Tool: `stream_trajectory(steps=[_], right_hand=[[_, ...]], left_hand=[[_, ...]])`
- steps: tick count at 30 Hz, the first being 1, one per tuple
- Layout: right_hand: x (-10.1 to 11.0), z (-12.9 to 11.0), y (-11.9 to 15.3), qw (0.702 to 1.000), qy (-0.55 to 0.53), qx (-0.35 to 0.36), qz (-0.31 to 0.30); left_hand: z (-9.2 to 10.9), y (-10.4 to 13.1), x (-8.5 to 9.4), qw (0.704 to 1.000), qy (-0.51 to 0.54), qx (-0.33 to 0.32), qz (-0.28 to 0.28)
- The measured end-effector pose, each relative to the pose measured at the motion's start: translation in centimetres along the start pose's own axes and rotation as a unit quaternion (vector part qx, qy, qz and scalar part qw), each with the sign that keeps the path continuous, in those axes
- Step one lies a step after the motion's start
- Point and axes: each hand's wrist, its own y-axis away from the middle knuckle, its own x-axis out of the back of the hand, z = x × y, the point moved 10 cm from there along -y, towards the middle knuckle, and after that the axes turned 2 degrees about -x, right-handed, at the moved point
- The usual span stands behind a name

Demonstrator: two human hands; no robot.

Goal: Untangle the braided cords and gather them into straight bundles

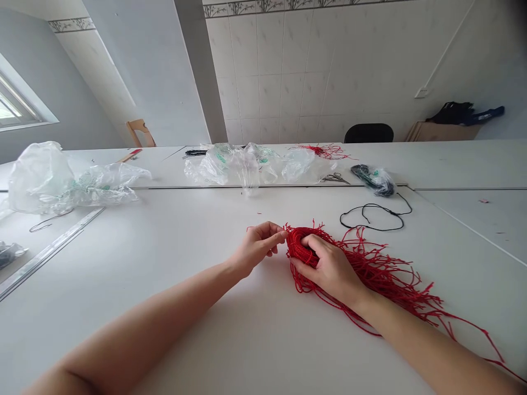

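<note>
While right fingers (pixel 320 245) clasp red cords (pixel 373 266) | black cord (pixel 393 213) beyond | scissors (pixel 335 178) farther

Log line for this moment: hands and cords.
left hand: fingertips at red cord bundle | right hand: gripping bundle's looped end | black cord: looped on white table, beyond bundle

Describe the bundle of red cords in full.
The bundle of red cords lies on the white table, made of many thin, textile-looking strands. Its left end bends into a thick, rounded loop; loose ends fan toward the lower right, a few straying farther. The right hand grips the looped end, while the left hand appears to pinch at its left edge.
</note>
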Motion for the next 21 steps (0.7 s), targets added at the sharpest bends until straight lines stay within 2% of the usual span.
stream_trajectory(steps=[3,6,9,12,14,16,18,21], right_hand=[[0.0,0.0,-0.1,1.000,0.004,0.003,0.004],[0.0,0.0,-0.1,1.000,0.022,0.004,0.008],[0.0,0.1,-0.1,0.999,0.032,0.002,0.012],[0.0,0.1,-0.1,0.999,0.037,0.000,0.015],[0.0,0.2,-0.1,0.999,0.036,0.000,0.016],[0.0,0.2,-0.1,0.999,0.035,0.001,0.018],[0.0,0.1,-0.1,0.999,0.032,0.006,0.020],[-0.1,0.0,-0.1,0.999,0.032,0.013,0.022]], left_hand=[[0.5,-0.2,1.2,0.998,0.049,-0.008,0.047],[1.0,-0.7,4.1,0.987,0.088,-0.023,0.133],[1.1,-1.0,6.9,0.976,0.093,-0.034,0.196],[1.2,-0.9,8.1,0.969,0.078,-0.049,0.230],[1.7,-0.7,7.7,0.969,0.058,-0.070,0.229],[2.3,-0.5,6.5,0.976,0.030,-0.091,0.195],[3.3,-0.4,4.1,0.983,-0.058,-0.132,0.111],[4.1,0.4,0.5,0.951,-0.228,-0.207,-0.010]])
